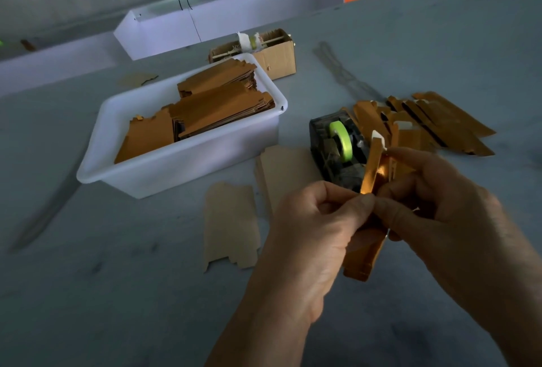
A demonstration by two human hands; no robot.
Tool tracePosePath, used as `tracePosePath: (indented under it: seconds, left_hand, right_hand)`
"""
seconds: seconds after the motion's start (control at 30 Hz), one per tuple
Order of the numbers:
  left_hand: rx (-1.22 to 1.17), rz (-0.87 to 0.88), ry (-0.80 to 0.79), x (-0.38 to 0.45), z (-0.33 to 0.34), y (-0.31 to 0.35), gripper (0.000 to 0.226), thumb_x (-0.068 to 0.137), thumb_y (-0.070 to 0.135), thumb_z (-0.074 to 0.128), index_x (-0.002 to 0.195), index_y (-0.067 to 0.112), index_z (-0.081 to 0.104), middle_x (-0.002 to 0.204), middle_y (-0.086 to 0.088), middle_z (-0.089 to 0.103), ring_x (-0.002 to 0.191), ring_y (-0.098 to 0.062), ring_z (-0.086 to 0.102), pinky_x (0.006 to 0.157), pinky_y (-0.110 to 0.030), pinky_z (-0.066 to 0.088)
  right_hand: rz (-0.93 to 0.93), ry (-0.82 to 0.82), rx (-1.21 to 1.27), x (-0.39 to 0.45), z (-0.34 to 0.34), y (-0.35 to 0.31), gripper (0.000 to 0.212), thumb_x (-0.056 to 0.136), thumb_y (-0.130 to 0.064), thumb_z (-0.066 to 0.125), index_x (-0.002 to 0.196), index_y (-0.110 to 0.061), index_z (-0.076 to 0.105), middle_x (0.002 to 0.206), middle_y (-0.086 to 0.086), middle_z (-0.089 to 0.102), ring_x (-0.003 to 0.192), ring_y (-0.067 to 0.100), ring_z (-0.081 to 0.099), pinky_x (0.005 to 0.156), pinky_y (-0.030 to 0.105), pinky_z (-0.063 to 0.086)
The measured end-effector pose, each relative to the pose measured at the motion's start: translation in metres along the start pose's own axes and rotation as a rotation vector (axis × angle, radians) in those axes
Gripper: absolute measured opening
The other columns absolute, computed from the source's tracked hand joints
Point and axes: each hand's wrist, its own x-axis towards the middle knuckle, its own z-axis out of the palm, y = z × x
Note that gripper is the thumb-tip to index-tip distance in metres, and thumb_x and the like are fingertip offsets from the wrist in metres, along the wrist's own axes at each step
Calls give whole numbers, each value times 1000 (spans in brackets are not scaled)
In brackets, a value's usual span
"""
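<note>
Folding a gold card (373, 168) just in front of the tape dispenser (334, 149), the left hand (316, 220) and right hand (440, 208) pinched its edges with curled fingers, and taping the seam probably came next.

Worn on the person's head, one wide-angle camera looks forward and down across the grey tabletop (117, 293). It sits close above the left hand (311, 226) and right hand (440, 208) at lower right, with the white tub (176, 170) mid-frame and farther off.
</note>
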Motion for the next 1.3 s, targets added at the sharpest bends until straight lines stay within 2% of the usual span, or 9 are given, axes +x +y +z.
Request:
tracePosePath:
  seconds: [0.23, 0.4, 0.53, 0.7, 0.87, 0.97, 1.07, 1.17, 1.3]
  left_hand:
    - [125, 233, 195, -5, 16, -12, 14, 90, 13, 63, 77, 16, 67, 71, -3, 72, 66, -17, 71, 59, -31, 58]
    - [319, 507, 335, -13, 23, -21, 12, 91, 14, 63, 80, 17, 65, 68, 4, 69, 64, -11, 68, 61, -38, 58]
    - [236, 455, 282, -12, 17, -12, 9, 89, 13, 64, 81, 12, 66, 70, 1, 72, 63, -8, 70, 56, -24, 56]
    - [81, 210, 189, -14, 13, -4, 10, 90, 20, 63, 82, 17, 67, 72, 1, 72, 64, -10, 70, 53, -17, 53]
    - [69, 84, 86, -11, 0, -6, 17, 88, 23, 64, 73, 19, 72, 65, 7, 67, 49, 0, 51, 48, -11, 41]
    - [64, 42, 29, -8, -6, -5, 16, 87, 21, 65, 74, 23, 75, 74, 7, 73, 55, 2, 56, 50, -12, 42]
    - [227, 193, 101, -5, -17, -4, 14, 89, 22, 63, 84, 24, 75, 78, 6, 75, 68, -2, 66, 53, -13, 46]
    - [732, 333, 509, 1, -48, -4, 14, 88, 33, 60, 95, 27, 71, 89, 9, 72, 81, -3, 64, 68, -16, 49]
    - [1198, -160, 653, 12, -95, -14, 60, 87, 49, 60, 132, 11, 47, 129, -15, 52, 120, -34, 43, 92, -40, 40]
  right_hand:
    - [31, 106, -146, -4, 2, -3, 55, 75, -28, 73, 122, -37, 46, 66, -15, 65, 74, -17, 54, 60, -5, 35]
    - [78, 90, -158, -4, 0, -10, 58, 71, -44, 70, 123, -33, 49, 65, -14, 63, 60, -6, 58, 48, 9, 33]
    - [7, 158, -199, -6, -4, -13, 56, 58, -62, 56, 103, -31, 59, 64, -14, 60, 58, -4, 55, 50, 12, 32]
    - [108, 9, 248, -4, -3, -11, 40, 49, -57, 58, 84, -39, 66, 83, -21, 68, 77, -7, 61, 64, 17, 40]
    - [122, -82, 301, -1, -1, -10, 32, 58, -47, 57, 85, -35, 67, 79, -11, 70, 74, 1, 65, 67, 22, 44]
    - [143, -144, 285, 2, -3, -10, 16, 76, -37, 58, 86, -47, 65, 82, -22, 68, 78, -4, 64, 64, 18, 43]
    - [125, -76, 230, 11, -8, -6, 37, 84, -28, 57, 82, -64, 59, 84, -31, 64, 77, 1, 64, 62, 17, 43]
    - [78, 195, 123, 28, -21, 6, 42, 87, -25, 59, 83, -67, 55, 76, -25, 66, 63, 8, 66, 47, 29, 51]
    - [136, 346, -139, 58, -24, 33, 18, 88, -24, 56, 99, -37, 62, 72, -7, 65, 58, 19, 63, 50, 34, 54]
